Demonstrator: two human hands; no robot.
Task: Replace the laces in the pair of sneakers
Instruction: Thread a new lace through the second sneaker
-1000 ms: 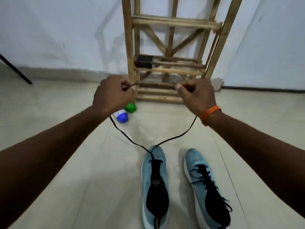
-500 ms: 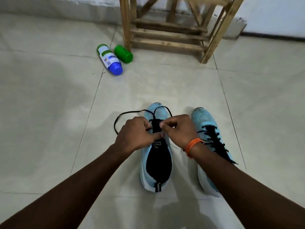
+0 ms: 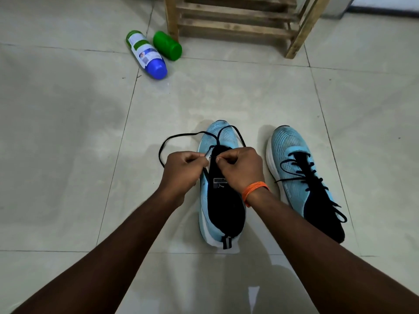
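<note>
At the lower centre of the frame, both forearms were seen converging on the centre sneaker (image 3: 223, 207), which stood on the floor (image 3: 68, 137) with its toe pointing up the frame. The left hand (image 3: 183, 171) and the right hand (image 3: 240, 168), the latter above an orange wristband (image 3: 255, 189), were found clenched close together over the top of the tongue. Each grip was closed in a pinch on one end of the black lace (image 3: 172, 138). The lace tips were largely hidden by the fingers, and the eyelet being addressed could not be told.

One second before, both hands had been held high and well apart, with the lace drawn taut from the toe eyelets. Half a second before, they had been brought down to the shoe. At this moment the lace was noted slack: one loop lay on the floor left of the toe, and another arched over the toe cap. It was judged that the two ends had been evened and that threading of the next row was in hand. Most rows on this shoe appeared not yet done.

Just to the right, the laced sneaker (image 3: 301, 177) was recorded as threaded in black, its ends trailing loose.

Further up the frame, a blue-capped bottle (image 3: 147, 55) and a green container (image 3: 167, 45) lay on their sides. They were beside the foot of a wooden rack (image 3: 238, 19) at the upper edge.
</note>
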